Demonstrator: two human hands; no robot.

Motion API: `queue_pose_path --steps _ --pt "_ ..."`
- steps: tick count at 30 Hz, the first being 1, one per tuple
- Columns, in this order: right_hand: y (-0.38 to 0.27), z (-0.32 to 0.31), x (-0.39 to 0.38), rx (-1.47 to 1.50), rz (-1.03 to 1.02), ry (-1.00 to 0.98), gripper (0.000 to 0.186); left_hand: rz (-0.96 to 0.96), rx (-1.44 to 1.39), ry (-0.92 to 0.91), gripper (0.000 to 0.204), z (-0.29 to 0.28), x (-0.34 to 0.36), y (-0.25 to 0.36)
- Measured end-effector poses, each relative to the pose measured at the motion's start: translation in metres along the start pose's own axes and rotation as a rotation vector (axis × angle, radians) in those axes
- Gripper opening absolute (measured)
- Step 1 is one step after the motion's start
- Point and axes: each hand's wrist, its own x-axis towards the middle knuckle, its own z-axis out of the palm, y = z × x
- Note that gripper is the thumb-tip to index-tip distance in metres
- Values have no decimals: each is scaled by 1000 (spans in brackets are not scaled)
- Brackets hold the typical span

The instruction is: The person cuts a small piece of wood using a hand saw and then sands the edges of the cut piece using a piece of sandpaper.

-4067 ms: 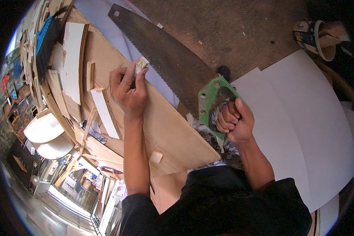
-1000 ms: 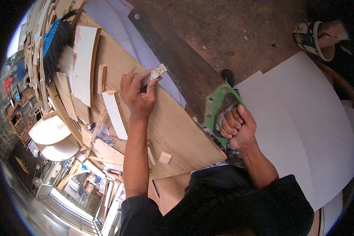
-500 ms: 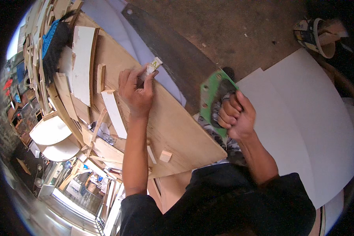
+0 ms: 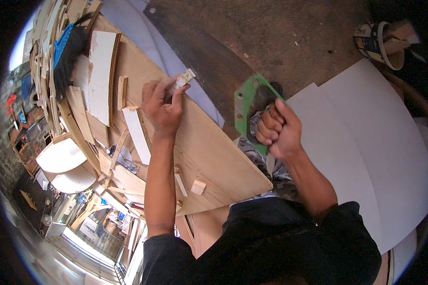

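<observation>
Left hand (image 4: 162, 107): thumb and fingers pinch a small white block (image 4: 186, 77) with a yellow-green mark, at the long edge of a pale wooden board (image 4: 218, 156). Right hand (image 4: 280, 130): fingers closed through the green handle (image 4: 243, 107) of a handsaw (image 4: 214, 78). The saw's dark blade slants up and leftward, alongside that edge, near the block's end; whether blade and block touch, one cannot tell. On the board, left of the left hand, lies a white strip (image 4: 137, 135); nearer the wearer, a small wooden block (image 4: 198, 186). Right: large white sheets (image 4: 337, 128); beyond them, a bucket (image 4: 384, 45) holding wood offcuts.
</observation>
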Motion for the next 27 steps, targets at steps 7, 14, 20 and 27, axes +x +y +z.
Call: queue_pose_path --steps 7,14,20,27 --pt "7 -12 -24 88 34 25 49 -33 18 -19 28 -3 -3 -1" --pt "11 -35 -51 38 46 -35 49 52 13 -23 27 -4 -1 -5" --pt "0 -1 -6 28 5 66 48 -78 2 -30 26 0 4 -1" --pt "11 -20 -52 24 43 31 48 35 3 -13 25 -4 -3 -8"
